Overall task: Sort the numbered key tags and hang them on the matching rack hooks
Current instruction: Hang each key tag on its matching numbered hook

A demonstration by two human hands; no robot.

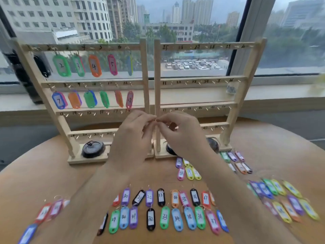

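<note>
Both hands are raised at centre frame, in front of the gap between the two racks. Left hand (133,140) and right hand (181,134): fingers curled, thumb and forefinger tips meeting. Whatever they pinch is too small and blurred; cannot tell if either hand grips anything.

Left pale wooden hook rack (144,76): top bar carries coloured plastic key tags 2, 3, 4, 5 and a blue one edge-on. The second bar carries tag 7 through pink tag 12. Right pale wooden hook rack (157,76) stands just beside it, posts nearly touching, its bars numbered from 25. Black round discs (93,148) sit on the rack bases.

The loose tags lie flat on the round brown tabletop (52,176):
- Two rows numbered 29 to 37 (165,217) at lower centre, between and under the forearms.
- Small cluster marked 13 (181,173) just below the right rack base.
- Blurred groups at right (296,205), near the curved tabletop edge.
- A few red and blue ones (43,213) at lower left.

Bare tabletop lies between the left rack base and the lower-left tags. The window sill runs behind the racks.
</note>
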